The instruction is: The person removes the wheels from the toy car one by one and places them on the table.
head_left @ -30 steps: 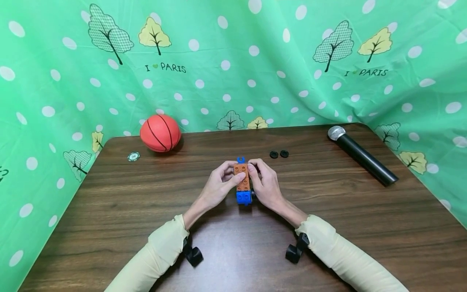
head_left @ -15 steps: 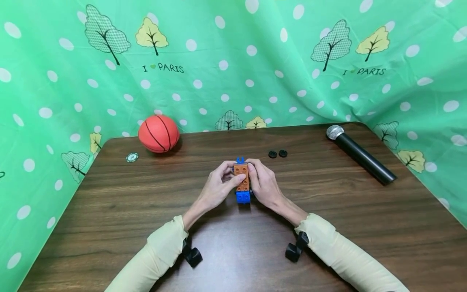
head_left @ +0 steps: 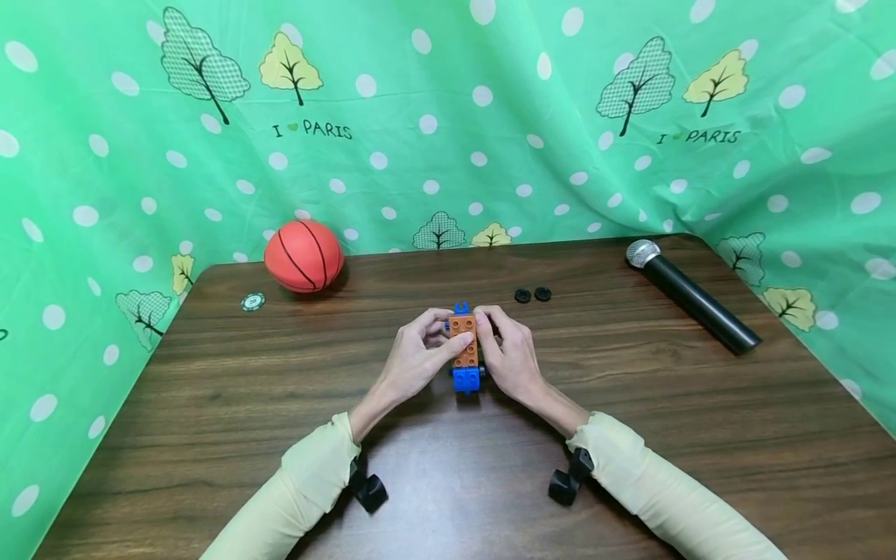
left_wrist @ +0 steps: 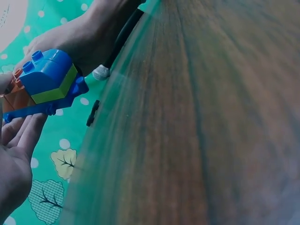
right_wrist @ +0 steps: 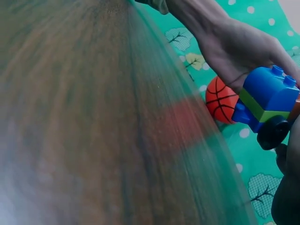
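A toy car built of blocks (head_left: 463,354) is held over the table between both hands. Orange studded bricks cover its top, and a blue brick sits at the near end. In the right wrist view, a green layer, a blue base and a black wheel (right_wrist: 273,132) show below the blue brick. My left hand (head_left: 413,354) grips the car from the left, thumb across the orange top and fingers underneath. From the other side my right hand (head_left: 514,354) holds it near its far end with thumb and fingers. Whatever lies under those right fingertips is hidden.
Two loose black wheels (head_left: 533,295) lie beyond the hands on the wooden table (head_left: 280,373). At the back left are a red toy basketball (head_left: 304,255) and a poker chip (head_left: 253,302). A microphone (head_left: 693,295) lies at the right. A green curtain (head_left: 392,93) hangs behind.
The toy car has rocked slightly between the hands, which keep their hold and have barely moved. The whole view has shifted a little, too. Things on the table have stayed put.
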The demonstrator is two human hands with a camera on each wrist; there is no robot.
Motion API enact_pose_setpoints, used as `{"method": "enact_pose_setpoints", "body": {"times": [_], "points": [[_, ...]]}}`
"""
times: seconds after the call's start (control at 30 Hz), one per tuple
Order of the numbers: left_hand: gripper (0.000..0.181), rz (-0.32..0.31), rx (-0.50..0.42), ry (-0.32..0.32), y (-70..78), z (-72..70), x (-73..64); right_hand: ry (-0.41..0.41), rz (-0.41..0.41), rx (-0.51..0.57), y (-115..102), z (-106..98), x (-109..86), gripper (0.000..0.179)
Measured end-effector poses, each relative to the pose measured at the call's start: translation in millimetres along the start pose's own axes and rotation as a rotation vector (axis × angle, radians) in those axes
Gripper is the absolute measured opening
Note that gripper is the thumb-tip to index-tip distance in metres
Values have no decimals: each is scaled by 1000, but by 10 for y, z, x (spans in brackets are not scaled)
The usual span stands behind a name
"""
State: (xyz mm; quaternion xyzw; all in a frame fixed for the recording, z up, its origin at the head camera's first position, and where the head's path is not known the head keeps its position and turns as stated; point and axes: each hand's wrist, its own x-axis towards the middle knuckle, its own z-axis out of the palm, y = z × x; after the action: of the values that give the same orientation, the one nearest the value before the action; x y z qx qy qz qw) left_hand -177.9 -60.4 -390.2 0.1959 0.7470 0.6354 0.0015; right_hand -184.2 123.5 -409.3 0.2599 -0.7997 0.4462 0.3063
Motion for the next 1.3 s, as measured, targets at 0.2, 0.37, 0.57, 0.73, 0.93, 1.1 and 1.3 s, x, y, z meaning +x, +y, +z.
{"method": "enact_pose_setpoints", "body": {"times": [0.2, 0.37, 0.57, 0.73, 0.93, 1.1, 1.3], "points": [[40, 13, 30, 12, 32, 2, 9, -17, 0, -7, -16, 20, -1, 10], [39, 14, 37, 6, 43, -25, 6, -50, -50, -54, -30, 37, 8, 12], [39, 0, 22, -2, 10, -67, 12, -103, -39, -67, -57, 41, 33, 12], [36, 23, -16, -35, -9, -84, 8, -95, -27, 9, -14, 39, 12, 17], [37, 37, -16, -27, 15, -72, 22, -29, -23, 11, -28, 51, 9, 15], [40, 27, 32, -3, 51, -60, 18, 21, 32, -38, -74, 67, -2, 12], [35, 25, 86, 59, 57, -97, 2, 20, 219, 49, -56, 19, 24, 9]]}}
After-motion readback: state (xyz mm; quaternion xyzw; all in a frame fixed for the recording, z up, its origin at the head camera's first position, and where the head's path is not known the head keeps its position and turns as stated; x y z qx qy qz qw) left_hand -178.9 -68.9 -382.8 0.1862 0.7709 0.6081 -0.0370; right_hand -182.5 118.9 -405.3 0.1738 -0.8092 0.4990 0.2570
